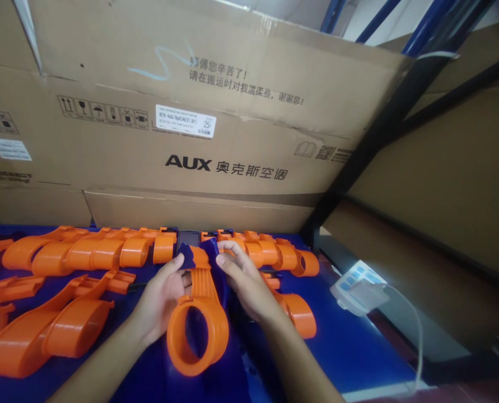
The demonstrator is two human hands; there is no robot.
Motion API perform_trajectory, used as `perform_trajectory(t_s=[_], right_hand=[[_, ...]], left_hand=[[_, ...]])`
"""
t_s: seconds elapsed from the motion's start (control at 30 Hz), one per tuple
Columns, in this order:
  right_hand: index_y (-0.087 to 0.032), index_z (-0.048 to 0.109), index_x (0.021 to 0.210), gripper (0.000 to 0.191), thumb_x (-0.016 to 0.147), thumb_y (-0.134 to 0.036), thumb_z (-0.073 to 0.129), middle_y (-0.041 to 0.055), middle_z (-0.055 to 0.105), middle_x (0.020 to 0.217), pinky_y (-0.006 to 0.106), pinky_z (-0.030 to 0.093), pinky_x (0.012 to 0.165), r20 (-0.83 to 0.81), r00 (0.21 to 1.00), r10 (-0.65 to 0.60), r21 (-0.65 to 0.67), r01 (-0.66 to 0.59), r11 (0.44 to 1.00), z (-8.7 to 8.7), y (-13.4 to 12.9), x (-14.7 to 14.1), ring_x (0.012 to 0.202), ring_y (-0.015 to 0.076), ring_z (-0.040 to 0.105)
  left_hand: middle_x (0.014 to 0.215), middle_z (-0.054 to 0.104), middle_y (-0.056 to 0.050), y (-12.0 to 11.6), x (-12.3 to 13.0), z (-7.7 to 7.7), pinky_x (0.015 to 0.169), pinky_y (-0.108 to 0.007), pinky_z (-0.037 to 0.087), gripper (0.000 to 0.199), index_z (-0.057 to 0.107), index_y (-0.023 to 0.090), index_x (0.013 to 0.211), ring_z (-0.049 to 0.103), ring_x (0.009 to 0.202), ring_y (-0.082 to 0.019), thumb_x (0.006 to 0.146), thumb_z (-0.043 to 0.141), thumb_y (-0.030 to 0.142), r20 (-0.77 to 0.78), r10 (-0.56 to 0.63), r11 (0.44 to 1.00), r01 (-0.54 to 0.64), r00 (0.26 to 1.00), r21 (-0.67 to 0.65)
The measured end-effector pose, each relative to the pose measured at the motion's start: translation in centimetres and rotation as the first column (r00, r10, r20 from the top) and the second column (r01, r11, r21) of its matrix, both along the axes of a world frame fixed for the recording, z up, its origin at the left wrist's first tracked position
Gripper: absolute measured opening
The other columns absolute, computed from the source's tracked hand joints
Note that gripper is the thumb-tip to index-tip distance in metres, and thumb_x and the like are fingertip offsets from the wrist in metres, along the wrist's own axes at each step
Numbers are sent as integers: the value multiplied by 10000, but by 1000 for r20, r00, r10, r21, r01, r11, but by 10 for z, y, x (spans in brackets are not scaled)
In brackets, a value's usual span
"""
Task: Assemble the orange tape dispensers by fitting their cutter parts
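An orange plastic part (199, 338) with a round ring below and a ribbed neck hangs upright between my hands. A dark blue, film-like piece lies at its top, with one end (186, 254) at the left and another end (211, 246) at the right. My left hand (165, 294) is closed, its thumb pressing the left end of the blue piece beside the orange neck. With thumb and bent fingers, my right hand (245, 280) pinches the blue piece on the other side. The fingertips behind the part are partly hidden.
Several similar orange parts (106, 249) stand in rows on the blue tabletop (337, 358), left and right. A dark rectangular object (188, 238) sits behind my hands. Large cardboard (241, 140) rises at the back. At right are a dark metal post (358, 151) and a white corded device (358, 288).
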State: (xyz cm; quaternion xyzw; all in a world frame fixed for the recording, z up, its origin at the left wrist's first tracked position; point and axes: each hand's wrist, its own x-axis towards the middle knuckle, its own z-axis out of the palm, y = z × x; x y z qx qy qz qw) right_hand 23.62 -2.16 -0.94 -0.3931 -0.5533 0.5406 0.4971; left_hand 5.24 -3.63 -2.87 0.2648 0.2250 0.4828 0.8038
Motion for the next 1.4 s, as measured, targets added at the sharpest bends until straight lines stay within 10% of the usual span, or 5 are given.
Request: perform_trajectory(t_s=[0.3,0.97,1.4], right_hand=[[-277,737,1147,289,879,-381,768,63,729,1210,472,488,1065,134,986,-102,326,54,944,7,3,12,1167,280,653],[-290,569,1407,504,928,-298,729,78,619,1449,495,462,1142,255,965,64,365,-157,918,13,-9,6,1352,281,576],[-327,503,1515,708,863,-325,778,129,645,1310,522,551,980,461,732,-501,847,-194,496,-3,-6,3,1168,320,646]], left_hand=[[1168,730,-28,0,3,-1,968,-421,543,315,659,261,1072,686,1099,-249,788,796,260,8,355,925,-353,935,141],[1462,597,-61,0,-2,-2,1075,-458,485,528,685,305,1255,548,1344,-332,746,813,245,1,449,869,-436,894,235],[1345,702,-63,0,2,-3,1170,-443,400,538,614,299,1244,605,1317,-277,773,855,199,-68,583,757,-511,810,407]])
